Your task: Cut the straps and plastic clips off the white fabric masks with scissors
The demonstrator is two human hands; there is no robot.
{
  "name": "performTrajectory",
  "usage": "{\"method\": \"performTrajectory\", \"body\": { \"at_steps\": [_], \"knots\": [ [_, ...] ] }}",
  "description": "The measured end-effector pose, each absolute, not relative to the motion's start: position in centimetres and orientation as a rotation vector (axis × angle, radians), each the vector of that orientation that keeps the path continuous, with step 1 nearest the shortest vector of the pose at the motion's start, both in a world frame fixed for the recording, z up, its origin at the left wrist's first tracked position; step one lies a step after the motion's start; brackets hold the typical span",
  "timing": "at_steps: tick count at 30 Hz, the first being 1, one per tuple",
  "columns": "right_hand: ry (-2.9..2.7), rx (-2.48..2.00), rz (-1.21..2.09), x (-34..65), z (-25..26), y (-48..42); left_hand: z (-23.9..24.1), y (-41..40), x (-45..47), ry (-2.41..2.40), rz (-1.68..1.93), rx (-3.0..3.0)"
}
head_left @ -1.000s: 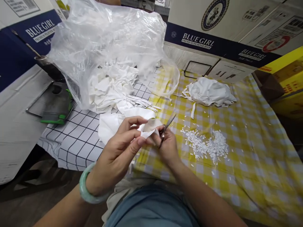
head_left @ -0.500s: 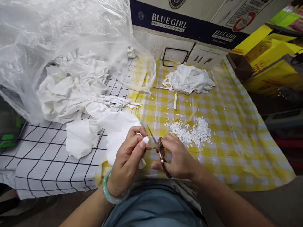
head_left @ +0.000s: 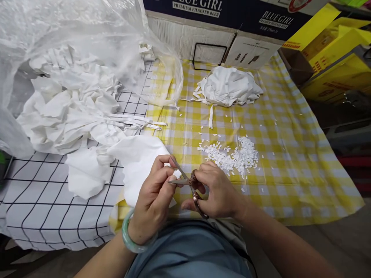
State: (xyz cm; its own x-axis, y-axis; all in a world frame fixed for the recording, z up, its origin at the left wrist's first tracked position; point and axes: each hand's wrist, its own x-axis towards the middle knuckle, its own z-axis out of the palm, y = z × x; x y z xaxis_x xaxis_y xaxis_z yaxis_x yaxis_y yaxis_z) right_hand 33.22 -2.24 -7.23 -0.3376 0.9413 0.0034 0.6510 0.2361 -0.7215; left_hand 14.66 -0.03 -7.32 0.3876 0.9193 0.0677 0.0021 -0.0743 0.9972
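My left hand [head_left: 155,195], with a green bangle at the wrist, is closed in a pinch on a small white fabric strap [head_left: 177,174]. My right hand [head_left: 220,193] grips bronze-handled scissors [head_left: 191,181]. Their blades are apart and lie on both sides of the strap's end, close to my left fingertips. A white cloth piece [head_left: 142,156] with a scalloped edge lies under and beside my left hand; whether the strap joins it is hidden. Beyond my right hand is a heap of tiny white clippings [head_left: 242,156].
White cloth pieces with straps [head_left: 72,112] spill from a clear plastic bag [head_left: 95,27] at left. A white cloth bundle [head_left: 228,87] and a loose strip [head_left: 211,117] lie farther back. A beer carton [head_left: 188,33] stands behind; yellow boxes [head_left: 333,77] are at right.
The scissors have shifted left, and their open blades now straddle the white strap in my left fingers. The camera view has tilted down slightly.
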Motion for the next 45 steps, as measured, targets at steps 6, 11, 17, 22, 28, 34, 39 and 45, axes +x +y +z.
{"method": "performTrajectory", "body": {
  "at_steps": [6,11,17,22,28,34,39,45],
  "knots": [
    [-2.064,-1.47,0.88,33.2,-7.3,-2.3,-7.4,-0.1,14.8,0.913,0.962,1.486],
    [-2.058,-1.446,0.886,33.2,-7.1,-2.2,-7.3,0.0,14.9,0.879,0.942,1.547],
    [-2.078,-1.452,0.865,33.3,-7.2,-2.3,-7.4,0.0,14.9,0.851,0.938,1.583],
    [-2.076,-1.429,0.824,33.3,-7.5,-2.4,-7.6,-0.2,14.9,0.846,0.941,1.577],
    [-2.059,-1.458,0.804,33.6,-7.9,-2.8,-7.7,-0.2,15.3,0.829,0.967,1.583],
    [-1.968,-1.547,0.726,35.3,-8.5,-4.1,-7.8,0.5,17.2,0.786,0.875,1.678],
    [-1.736,-1.841,0.863,37.1,-9.5,-6.5,-8.5,1.3,20.0,0.691,0.697,1.675],
    [-1.31,-1.932,1.143,39.5,-8.7,-7.7,-8.3,1.5,19.6,0.745,0.594,1.532]
  ]
}}
